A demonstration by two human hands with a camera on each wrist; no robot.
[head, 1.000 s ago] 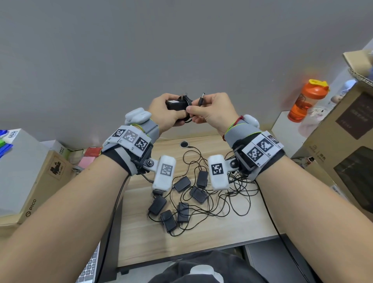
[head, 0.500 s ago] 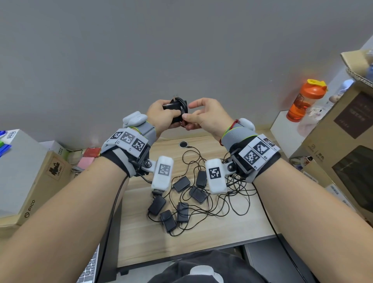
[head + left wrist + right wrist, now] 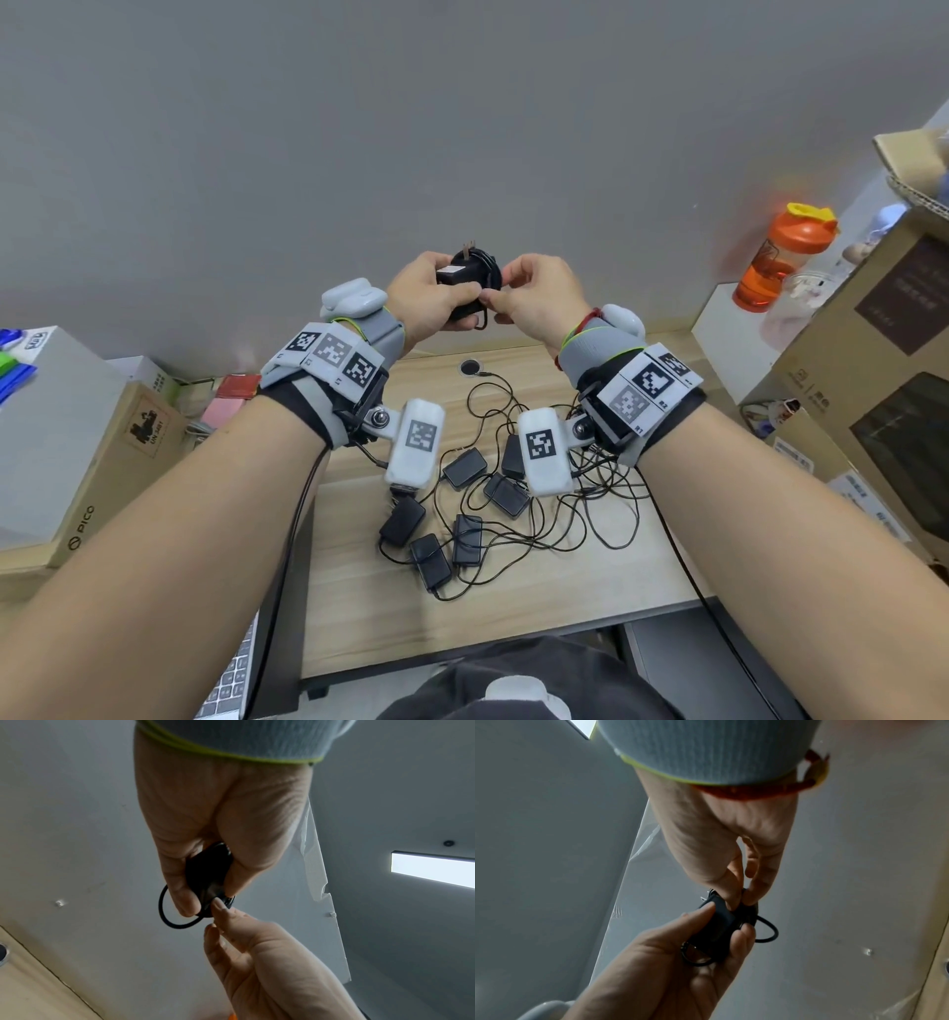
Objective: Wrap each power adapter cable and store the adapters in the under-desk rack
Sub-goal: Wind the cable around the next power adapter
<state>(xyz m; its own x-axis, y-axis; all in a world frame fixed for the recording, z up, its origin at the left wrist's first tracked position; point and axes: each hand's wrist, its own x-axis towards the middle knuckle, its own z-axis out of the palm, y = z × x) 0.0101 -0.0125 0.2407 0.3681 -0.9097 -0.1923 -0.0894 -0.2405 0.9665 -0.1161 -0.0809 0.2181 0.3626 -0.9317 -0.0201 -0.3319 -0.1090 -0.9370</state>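
A black power adapter (image 3: 458,275) is held up in front of the wall, its plug prongs pointing up and its thin cable coiled around the body. My left hand (image 3: 430,303) grips the adapter (image 3: 208,875) between thumb and fingers. My right hand (image 3: 534,298) pinches the cable (image 3: 750,912) at the adapter's (image 3: 716,925) right side; a small loop (image 3: 169,914) hangs free below. Several more black adapters (image 3: 464,519) lie on the wooden desk (image 3: 513,606) in a tangle of cables (image 3: 580,493).
Cardboard boxes (image 3: 77,452) stand at the left, and a large one (image 3: 883,370) at the right. An orange bottle (image 3: 780,257) sits on a white ledge at the right. A laptop keyboard (image 3: 231,683) shows at the lower left. A cable grommet (image 3: 470,367) is in the desk's back edge.
The loose plug end that my right hand held up a second ago is now down against the coil. The adapter has turned so its prongs point up.
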